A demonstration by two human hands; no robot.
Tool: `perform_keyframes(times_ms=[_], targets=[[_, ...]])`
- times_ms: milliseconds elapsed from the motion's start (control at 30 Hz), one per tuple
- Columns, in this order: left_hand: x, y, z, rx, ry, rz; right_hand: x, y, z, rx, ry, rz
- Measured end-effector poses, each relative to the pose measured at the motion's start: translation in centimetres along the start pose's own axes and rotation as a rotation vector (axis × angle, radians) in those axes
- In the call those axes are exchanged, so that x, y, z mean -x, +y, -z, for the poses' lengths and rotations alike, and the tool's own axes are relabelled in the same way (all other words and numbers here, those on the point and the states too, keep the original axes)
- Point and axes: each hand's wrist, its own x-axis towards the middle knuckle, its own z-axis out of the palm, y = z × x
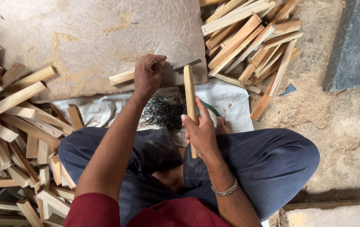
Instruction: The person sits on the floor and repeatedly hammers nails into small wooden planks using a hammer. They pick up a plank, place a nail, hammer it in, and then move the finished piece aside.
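- Hammer (190, 98) with a pale wooden handle sits in the right hand (201, 132), fingers wrapped tight round the lower part of the handle; its dark metal head lies over the edge of the stone slab (91, 38), just right of the left hand.
- Left hand (147, 75) rests on the slab's near edge, fingers curled together on the end of a short wooden block (122, 77) that lies flat on the stone; whether a nail is pinched at the fingertips, I cannot tell.
- Pile of dark nails (163, 111) lies on a white sack cloth (230, 101) between the knees, just below the left hand and beside the hammer handle.
- Heap of cut wooden sticks (16, 126) spreads across the floor at the left; a second heap (251, 38) lies at the upper right, partly on the slab.
- Person sits cross-legged in dark blue trousers (272, 159), a metal bracelet (226, 191) on the right wrist.
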Motion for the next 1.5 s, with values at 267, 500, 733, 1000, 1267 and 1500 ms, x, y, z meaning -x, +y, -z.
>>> perform_keyframes(times_ms=[267, 500, 733, 1000, 1267, 1500], targets=[[0.4, -1.7, -1.0, -0.085, 0.002, -0.033, -0.3, -0.2, -0.6, 0.044, 0.033, -0.027], [0.8, -0.7, -0.8, -0.074, 0.062, -0.094, -0.4, 0.6, -0.6, 0.155, 0.055, 0.028], [0.8, -0.7, -0.4, -0.032, 0.03, -0.044, -0.1, -0.5, -0.1, 0.835, 0.139, 0.807], [0.9, -2.0, -1.4, 0.062, 0.033, 0.023, -0.4, -2.5, -2.0, 0.98, 0.128, 0.573], [1.1, -3.1, -2.4, 0.052, 0.06, -0.005, -0.3, -0.7, -1.0, 0.768, 0.158, 0.884], [0.9, -2.1, -1.5, 0.096, -0.009, 0.08, -1.0, -1.4, -1.8, 0.998, 0.167, 0.71]])
